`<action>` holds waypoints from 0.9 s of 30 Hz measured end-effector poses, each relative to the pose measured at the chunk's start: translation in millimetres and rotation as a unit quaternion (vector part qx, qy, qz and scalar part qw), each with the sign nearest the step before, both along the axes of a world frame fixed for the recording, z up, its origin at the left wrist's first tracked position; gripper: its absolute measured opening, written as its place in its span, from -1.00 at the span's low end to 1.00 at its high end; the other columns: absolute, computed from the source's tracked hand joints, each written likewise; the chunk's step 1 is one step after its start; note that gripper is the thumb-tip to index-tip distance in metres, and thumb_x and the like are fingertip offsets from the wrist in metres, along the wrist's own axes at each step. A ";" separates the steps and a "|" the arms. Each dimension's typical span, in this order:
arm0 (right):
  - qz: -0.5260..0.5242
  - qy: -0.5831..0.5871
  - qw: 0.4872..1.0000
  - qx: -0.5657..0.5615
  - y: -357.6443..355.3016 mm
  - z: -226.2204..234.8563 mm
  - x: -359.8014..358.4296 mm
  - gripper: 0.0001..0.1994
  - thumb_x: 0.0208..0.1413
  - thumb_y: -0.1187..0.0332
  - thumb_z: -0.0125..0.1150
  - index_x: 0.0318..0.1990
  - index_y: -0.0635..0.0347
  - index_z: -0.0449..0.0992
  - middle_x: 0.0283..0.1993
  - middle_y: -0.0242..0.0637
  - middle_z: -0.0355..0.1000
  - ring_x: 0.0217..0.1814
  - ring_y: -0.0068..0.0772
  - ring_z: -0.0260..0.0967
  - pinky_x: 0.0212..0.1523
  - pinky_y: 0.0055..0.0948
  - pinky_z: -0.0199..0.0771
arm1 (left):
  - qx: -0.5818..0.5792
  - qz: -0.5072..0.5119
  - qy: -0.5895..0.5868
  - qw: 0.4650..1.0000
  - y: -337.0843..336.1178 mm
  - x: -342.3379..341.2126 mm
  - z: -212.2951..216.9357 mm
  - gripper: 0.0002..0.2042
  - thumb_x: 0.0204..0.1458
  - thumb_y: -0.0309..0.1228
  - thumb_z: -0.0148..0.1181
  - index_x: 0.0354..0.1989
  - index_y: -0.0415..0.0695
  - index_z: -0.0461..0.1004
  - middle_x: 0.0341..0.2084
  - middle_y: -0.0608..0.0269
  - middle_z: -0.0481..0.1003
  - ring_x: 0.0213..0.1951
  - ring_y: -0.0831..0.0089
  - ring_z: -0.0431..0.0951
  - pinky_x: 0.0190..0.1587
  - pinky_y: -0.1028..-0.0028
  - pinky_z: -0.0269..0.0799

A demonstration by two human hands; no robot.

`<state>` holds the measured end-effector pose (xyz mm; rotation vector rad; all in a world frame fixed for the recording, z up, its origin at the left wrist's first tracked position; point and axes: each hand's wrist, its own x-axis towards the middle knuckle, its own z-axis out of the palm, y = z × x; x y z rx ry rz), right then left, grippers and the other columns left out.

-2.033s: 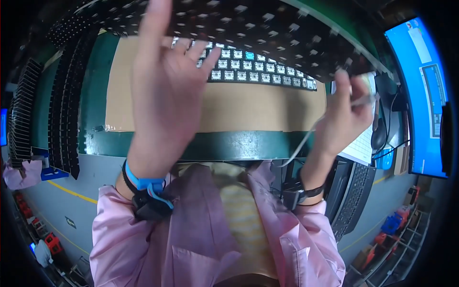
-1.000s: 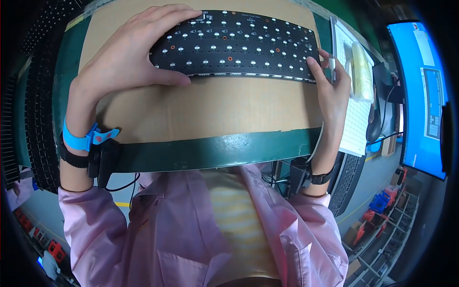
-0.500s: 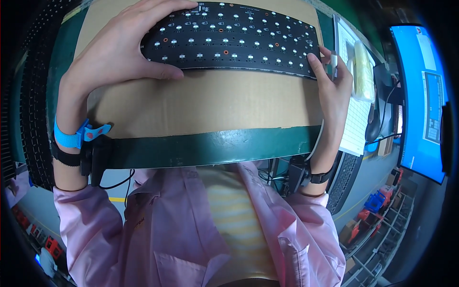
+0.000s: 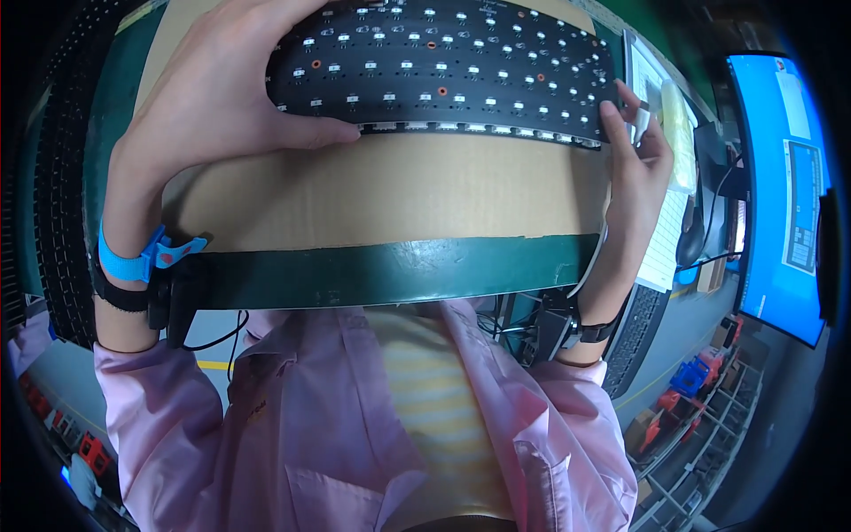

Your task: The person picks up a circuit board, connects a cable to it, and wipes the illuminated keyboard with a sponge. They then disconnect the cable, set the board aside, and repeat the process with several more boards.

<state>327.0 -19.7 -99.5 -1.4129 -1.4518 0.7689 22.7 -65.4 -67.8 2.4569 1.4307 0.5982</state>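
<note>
A black keyboard circuit board (image 4: 483, 82), dotted with small white parts in rows, is in both my hands above a cardboard sheet (image 4: 381, 197). My left hand (image 4: 217, 93) wraps around its left end, thumb along the near edge; some of its fingertips are out of the picture at the top. My right hand (image 4: 636, 173) grips the right end, its thumb at the board's near right corner. Between the fingers of that hand is a white cable plug (image 4: 642, 124), its cable running down along the wrist. White pieces show under the board's near edge.
The cardboard lies on a green work mat (image 4: 390, 273). To the right are a paper sheet (image 4: 658, 244), a wrapped yellowish bundle (image 4: 679, 137), a mouse (image 4: 691, 241), a black keyboard (image 4: 636, 341) and a lit monitor (image 4: 776, 186). Black ridged strips (image 4: 66, 204) stand at left.
The board has shifted to the right and tilted, so white pieces now show beneath its near edge. My right hand has moved right with it, and my left thumb has slid right.
</note>
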 end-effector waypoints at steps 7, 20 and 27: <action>0.009 -0.093 0.993 -0.073 -0.6 3.1 -2.1 -0.62 -0.12 0.28 0.29 -0.09 0.17 0.47 -0.43 -0.44 0.38 -0.36 -0.65 0.29 -0.27 -0.68 0.16 | -0.013 0.011 0.007 1.000 -1.4 0.1 -10.4 -0.16 -0.64 -0.53 0.41 0.06 0.00 0.26 0.05 0.15 0.24 0.11 0.18 0.21 0.15 0.31 0.13; 0.014 -0.126 0.988 -0.087 1.0 3.2 -1.2 -0.61 -0.12 0.28 0.30 -0.10 0.21 0.47 -0.42 -0.41 0.40 -0.40 -0.68 0.25 -0.39 -0.69 0.16 | -0.019 0.017 0.010 1.000 -0.7 2.7 -11.9 -0.15 -0.64 -0.51 0.42 0.07 0.03 0.25 0.05 0.14 0.24 0.11 0.17 0.21 0.15 0.29 0.13; -0.056 -0.197 0.978 -0.045 4.5 -8.1 12.7 -0.65 0.00 0.26 0.17 -0.08 0.26 0.44 -0.46 -0.41 0.38 -0.54 -0.75 0.13 -0.55 -0.76 0.03 | 0.009 0.025 0.040 0.999 -15.5 13.3 -9.0 -0.17 -0.57 -0.36 0.42 0.08 -0.02 0.22 0.06 0.15 0.22 0.09 0.18 0.22 0.11 0.30 0.17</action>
